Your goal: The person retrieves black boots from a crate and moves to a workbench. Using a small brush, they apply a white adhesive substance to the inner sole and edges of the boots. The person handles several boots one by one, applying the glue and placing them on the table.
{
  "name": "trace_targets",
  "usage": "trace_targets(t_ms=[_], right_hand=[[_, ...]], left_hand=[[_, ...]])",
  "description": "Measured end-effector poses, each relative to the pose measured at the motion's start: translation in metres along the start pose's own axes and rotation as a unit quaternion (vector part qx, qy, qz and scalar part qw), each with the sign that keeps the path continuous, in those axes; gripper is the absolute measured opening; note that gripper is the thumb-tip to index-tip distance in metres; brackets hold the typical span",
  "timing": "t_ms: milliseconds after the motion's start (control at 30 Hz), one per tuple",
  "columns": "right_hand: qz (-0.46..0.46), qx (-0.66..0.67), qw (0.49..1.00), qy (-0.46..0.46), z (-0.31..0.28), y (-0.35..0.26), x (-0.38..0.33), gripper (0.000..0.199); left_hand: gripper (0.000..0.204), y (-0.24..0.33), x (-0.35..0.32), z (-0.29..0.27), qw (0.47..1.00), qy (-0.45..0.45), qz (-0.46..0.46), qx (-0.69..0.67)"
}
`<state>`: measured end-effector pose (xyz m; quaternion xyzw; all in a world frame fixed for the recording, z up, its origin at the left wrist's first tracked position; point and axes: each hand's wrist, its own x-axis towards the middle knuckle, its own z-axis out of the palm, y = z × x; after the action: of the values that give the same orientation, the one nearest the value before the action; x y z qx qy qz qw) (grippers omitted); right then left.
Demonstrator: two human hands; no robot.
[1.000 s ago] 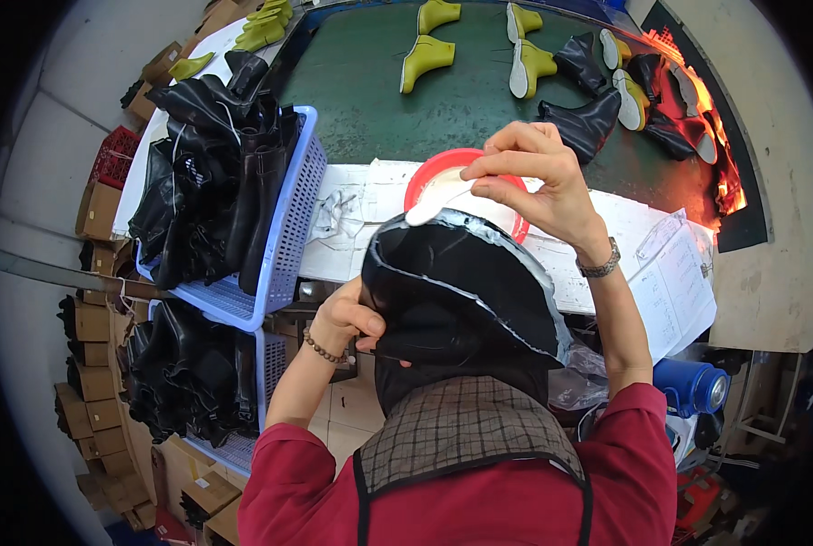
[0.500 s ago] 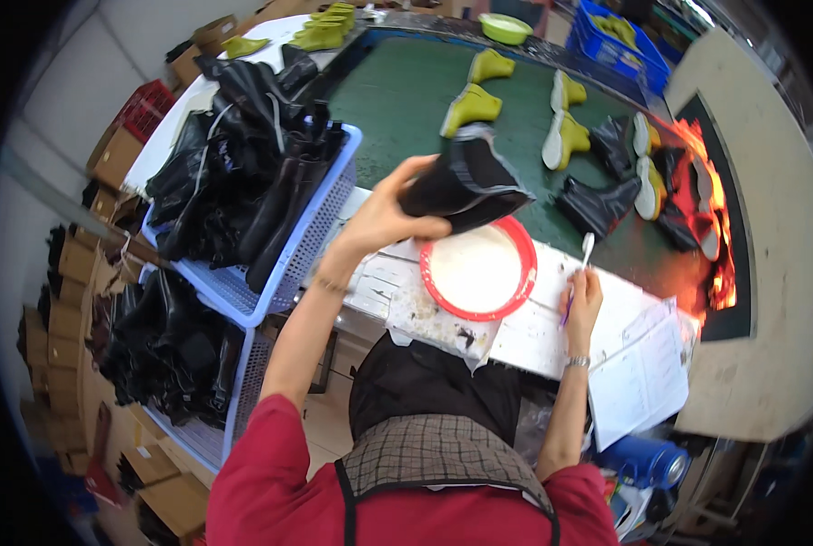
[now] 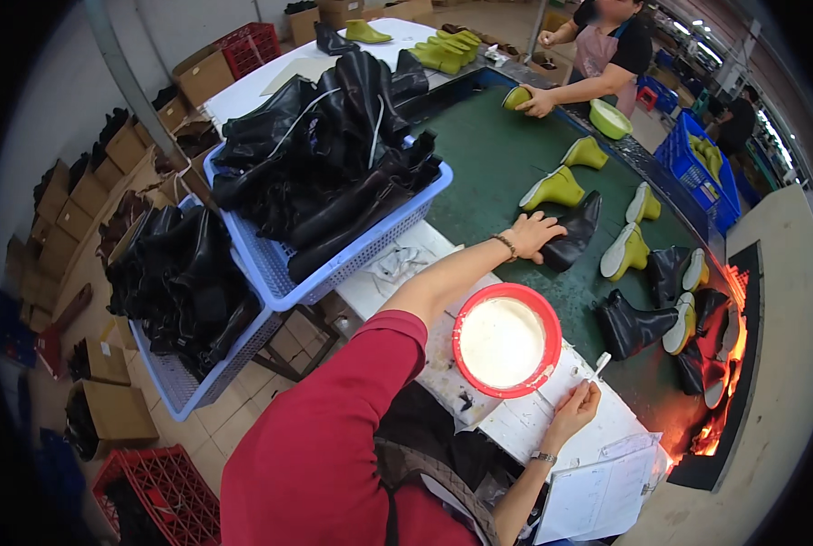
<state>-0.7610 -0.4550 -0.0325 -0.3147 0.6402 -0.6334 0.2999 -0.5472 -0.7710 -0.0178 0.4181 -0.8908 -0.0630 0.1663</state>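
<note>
My left hand [image 3: 530, 237] reaches over the green belt, its fingers and thumb round the shaft of a black boot [image 3: 579, 231] resting there, toe pointing away. In my right hand [image 3: 574, 411], a small toothbrush-like brush [image 3: 601, 363] is gripped, its white head up above the bench edge. Between my hands stands a red bowl [image 3: 553, 350] of white, creamy liquid on the white bench. More black boots [image 3: 636, 326] and yellow-green boots [image 3: 626, 252] with pale soles lie on the belt beyond.
Blue baskets [image 3: 345, 278] heaped with black boots stand at the left. A glowing orange opening [image 3: 740, 337] is at the belt's right end. Across the belt, a co-worker's hand [image 3: 540, 101] holds a yellow-green boot near a green bowl [image 3: 611, 120]. Papers [image 3: 598, 500] lie at lower right.
My left hand has carried the black boot from above the bench, near the bowl, out onto the belt. The view has swung left, and a co-worker has come into it.
</note>
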Motion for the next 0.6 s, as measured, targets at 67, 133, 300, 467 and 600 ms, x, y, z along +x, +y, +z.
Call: trace_targets(t_ms=[67, 133, 300, 467, 600], right_hand=[[-0.005, 0.003, 1.0, 0.002, 0.0, 0.006, 0.002, 0.015], [0.0, 0.012, 1.0, -0.001, 0.003, 0.003, 0.001, 0.015], [-0.026, -0.015, 1.0, -0.006, -0.001, 0.0, -0.003, 0.021], [-0.018, -0.023, 1.0, -0.007, -0.002, -0.002, -0.003, 0.033], [-0.014, -0.041, 0.999, -0.014, 0.001, -0.008, -0.005, 0.04]], left_hand=[[0.073, 0.01, -0.003, -0.024, 0.999, -0.037, -0.015, -0.021], [0.059, 0.023, -0.024, -0.052, 0.988, 0.076, 0.029, -0.129], [0.04, 0.086, -0.138, -0.174, 0.939, 0.213, 0.093, -0.253], [0.03, 0.042, -0.242, -0.281, 0.956, 0.268, -0.083, -0.089], [0.039, -0.098, -0.268, -0.346, 0.874, 0.387, -0.292, 0.037]])
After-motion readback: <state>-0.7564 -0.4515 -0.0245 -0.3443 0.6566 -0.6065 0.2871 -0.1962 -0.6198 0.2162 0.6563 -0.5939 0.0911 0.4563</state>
